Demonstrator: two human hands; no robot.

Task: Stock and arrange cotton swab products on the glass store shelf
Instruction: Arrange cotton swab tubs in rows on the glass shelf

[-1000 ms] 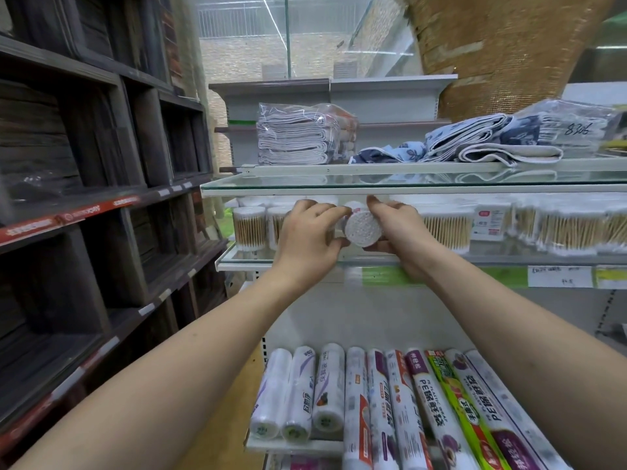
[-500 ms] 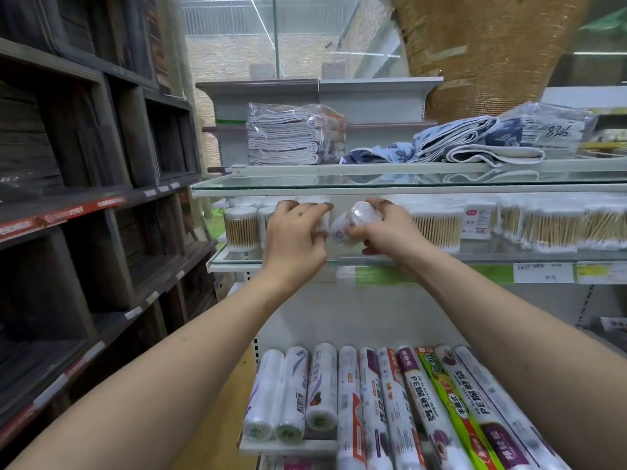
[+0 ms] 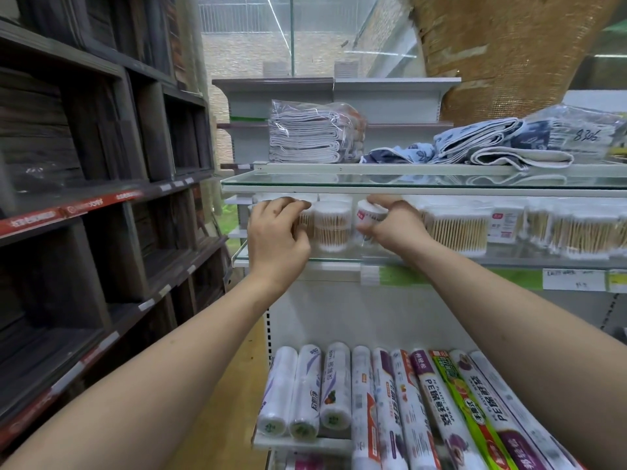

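On the glass shelf [image 3: 305, 262] at my twelve o'clock, my right hand [image 3: 393, 228] gripping a tilted swab tub [image 3: 369, 213], my left hand [image 3: 276, 237] curled round a tub at nine o'clock of an upright swab tub [image 3: 332, 227]

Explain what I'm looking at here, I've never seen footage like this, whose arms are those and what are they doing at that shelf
There is no machine here. A person wears a wide-angle camera on the head, so this single picture looks forward and down along their own bare arms. They face a glass shelf in a shop, stocked with round tubs and flat packs of cotton swabs. The right hand grips a labelled swab tub, tilted, just under the shelf above. The left hand curls around tubs standing on the glass; beside it stands a clear swab tub. Folded cloths lie on the upper shelf, and rolls of plastic wrap lie below.
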